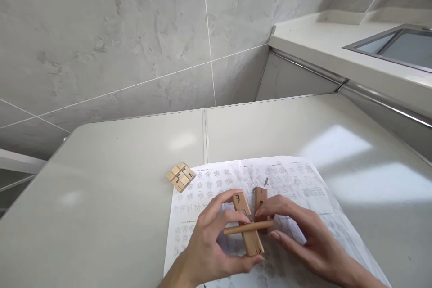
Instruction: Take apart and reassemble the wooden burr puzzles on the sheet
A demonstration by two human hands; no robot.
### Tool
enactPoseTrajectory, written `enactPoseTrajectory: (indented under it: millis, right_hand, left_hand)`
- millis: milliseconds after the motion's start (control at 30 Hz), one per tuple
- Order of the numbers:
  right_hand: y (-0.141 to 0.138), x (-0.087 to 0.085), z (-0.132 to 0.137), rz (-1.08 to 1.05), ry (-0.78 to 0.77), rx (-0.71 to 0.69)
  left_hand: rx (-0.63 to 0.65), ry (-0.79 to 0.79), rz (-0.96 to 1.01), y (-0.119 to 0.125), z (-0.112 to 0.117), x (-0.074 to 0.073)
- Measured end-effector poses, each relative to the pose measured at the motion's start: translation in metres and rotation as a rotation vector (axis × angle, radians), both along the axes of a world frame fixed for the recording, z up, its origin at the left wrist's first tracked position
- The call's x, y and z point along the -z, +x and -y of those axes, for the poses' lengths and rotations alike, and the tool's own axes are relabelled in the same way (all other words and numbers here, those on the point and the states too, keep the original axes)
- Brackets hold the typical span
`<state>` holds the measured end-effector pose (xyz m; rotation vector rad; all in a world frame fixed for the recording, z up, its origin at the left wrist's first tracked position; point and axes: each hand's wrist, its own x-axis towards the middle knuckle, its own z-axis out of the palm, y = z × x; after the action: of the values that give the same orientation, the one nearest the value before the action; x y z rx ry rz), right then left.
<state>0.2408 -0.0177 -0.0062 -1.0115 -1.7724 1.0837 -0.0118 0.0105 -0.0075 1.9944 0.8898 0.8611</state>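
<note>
My left hand [216, 238] is closed round a notched wooden puzzle block [251, 240] with dark marks on its ends, gripping it lengthwise between thumb and fingers. Across this block lies a round wooden rod [236, 229], its right end near my right hand. A second notched wooden block [261, 195], also marked at its top end, rests on the printed sheet [209, 171] just to the right. My right hand [303, 229] has thumb and fingers apart, the fingertips at this second block and the thumb close to the rod's end. Its lower part is partly hidden by the rod.
An assembled wooden block puzzle [181, 176] with a number on it sits at the sheet's upper left corner. The sheet carries many small diagrams. A pale table [135, 216] with a seam supports everything. Behind are a tiled wall [151, 22] and a white counter [310, 40] with a sink.
</note>
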Motion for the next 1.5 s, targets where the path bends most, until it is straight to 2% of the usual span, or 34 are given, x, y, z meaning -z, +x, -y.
enactPoseTrajectory:
  millis: [300,600,933,1033,1167,1233,1367,1500]
  right_hand:
    - [-0.002,0.006,0.005,-0.02,-0.02,-0.033]
    - [-0.006,-0.002,0.009,-0.039,-0.094,-0.04]
    - [-0.011,-0.005,0.011,-0.131,-0.238,-0.029]
    - [-0.011,-0.006,0.01,-0.194,-0.345,0.015]
    - [-0.006,-0.006,0.009,-0.339,-0.578,0.023]
    - [-0.005,-0.006,0.008,-0.4,-0.644,0.004]
    - [-0.005,-0.004,0.008,-0.459,-0.689,-0.065]
    - [-0.005,0.001,0.01,-0.441,-0.708,-0.145]
  left_hand:
    - [0.039,-0.02,-0.022,0.0,-0.001,0.001]
    - [-0.015,-0.07,-0.003,-0.002,-0.007,0.0]
    - [0.023,-0.116,-0.038,-0.003,-0.009,-0.002]
    - [0.066,-0.128,-0.024,-0.005,-0.011,-0.001]
    - [0.08,-0.022,-0.095,-0.005,-0.01,-0.003]
    - [0.057,0.076,-0.119,-0.004,-0.009,-0.005]
    - [0.065,0.243,-0.108,0.001,-0.011,-0.011]
    - [0.126,0.272,-0.156,0.003,-0.012,-0.013]
